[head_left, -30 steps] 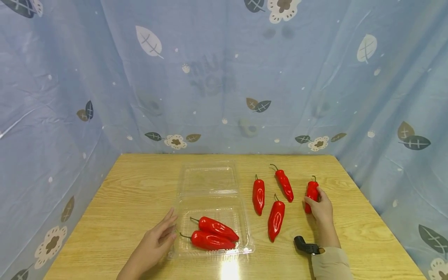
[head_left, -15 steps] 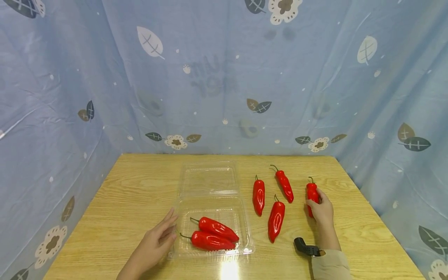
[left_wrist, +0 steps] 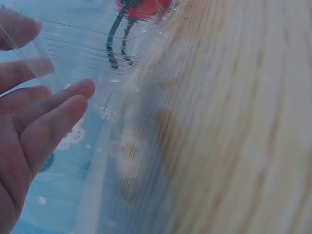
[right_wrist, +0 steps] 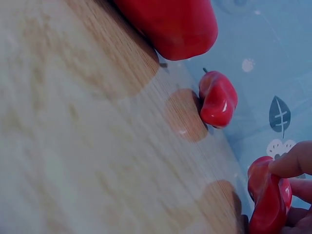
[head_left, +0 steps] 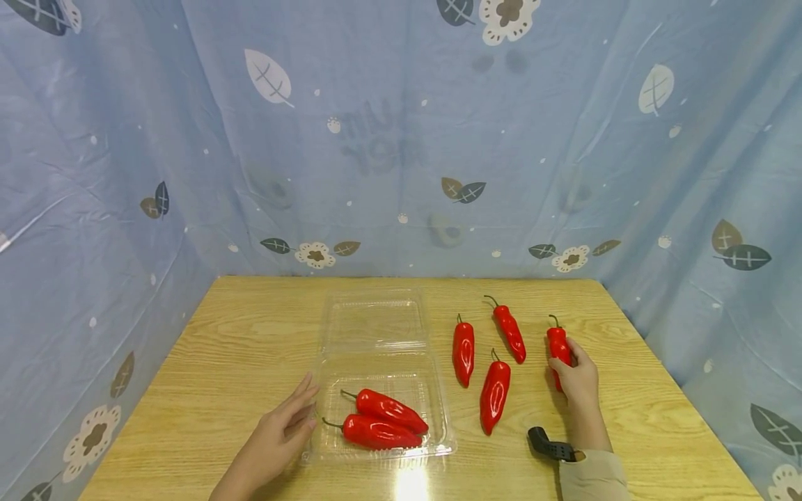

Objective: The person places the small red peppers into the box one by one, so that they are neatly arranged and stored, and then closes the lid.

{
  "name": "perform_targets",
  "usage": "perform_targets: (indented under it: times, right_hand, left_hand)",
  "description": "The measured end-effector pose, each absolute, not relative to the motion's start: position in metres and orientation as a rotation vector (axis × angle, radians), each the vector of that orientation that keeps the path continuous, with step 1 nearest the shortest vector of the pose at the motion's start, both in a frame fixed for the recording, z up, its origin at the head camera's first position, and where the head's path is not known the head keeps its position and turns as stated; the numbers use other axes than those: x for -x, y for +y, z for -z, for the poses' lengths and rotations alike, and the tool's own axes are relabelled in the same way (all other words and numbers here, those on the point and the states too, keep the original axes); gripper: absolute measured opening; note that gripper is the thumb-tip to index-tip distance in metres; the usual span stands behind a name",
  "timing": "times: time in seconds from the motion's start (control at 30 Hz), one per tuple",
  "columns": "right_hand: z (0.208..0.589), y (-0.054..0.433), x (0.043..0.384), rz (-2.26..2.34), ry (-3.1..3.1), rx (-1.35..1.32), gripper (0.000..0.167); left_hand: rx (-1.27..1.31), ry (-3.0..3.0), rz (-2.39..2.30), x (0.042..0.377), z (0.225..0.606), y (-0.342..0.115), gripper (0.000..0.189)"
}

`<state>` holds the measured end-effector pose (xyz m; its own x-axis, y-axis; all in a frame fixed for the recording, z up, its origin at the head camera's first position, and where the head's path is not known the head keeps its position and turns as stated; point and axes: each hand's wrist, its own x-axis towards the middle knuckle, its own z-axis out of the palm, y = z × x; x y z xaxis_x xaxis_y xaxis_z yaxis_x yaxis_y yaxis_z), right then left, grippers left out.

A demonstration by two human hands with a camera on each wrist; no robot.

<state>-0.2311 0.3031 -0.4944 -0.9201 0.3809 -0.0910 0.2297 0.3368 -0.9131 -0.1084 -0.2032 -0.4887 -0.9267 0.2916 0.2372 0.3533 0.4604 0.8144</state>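
My right hand (head_left: 578,372) grips a red chili pepper (head_left: 556,341) at the table's right side, its green stem pointing away. In the right wrist view, thumb and fingers lie on either side of that pepper (right_wrist: 265,204), close to the tabletop. My left hand (head_left: 278,431) rests at the left wall of an open clear plastic clamshell box (head_left: 432,376), fingers extended. The left wrist view shows its fingers (left_wrist: 53,124) at the box's corner. Two red peppers lie side by side in the box's near half: one behind (head_left: 391,410) and one in front (head_left: 381,433).
Three more red peppers lie between box and right hand: the left one (head_left: 464,351), the far one (head_left: 509,332) and the near one (head_left: 495,396). The box's lid (head_left: 376,320) lies folded back. A blue patterned curtain (head_left: 401,139) borders the wooden table (head_left: 238,334).
The gripped pepper has turned slightly in my right hand, its stem tip shifting left and its body a little toward me. My left hand and the other peppers stay put.
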Motion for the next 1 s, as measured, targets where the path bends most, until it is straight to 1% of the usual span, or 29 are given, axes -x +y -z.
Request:
perform_targets:
  times: [0.3, 0.53, 1.0]
  right_hand:
    - [0.491, 0.302, 0.229, -1.687, -2.409, 0.558, 0.071]
    - [0.481, 0.299, 0.227, -1.691, -2.394, 0.553, 0.068]
    - [0.456, 0.276, 0.217, -1.699, -2.369, 0.388, 0.064]
  left_hand:
    - [0.616, -2.600, 1.471, 0.109, 0.492, -0.203, 0.046]
    - [0.612, -2.602, 1.472, 0.109, 0.490, -0.203, 0.046]
    - [0.630, -2.590, 1.451, 0.109, 0.491, -0.204, 0.046]
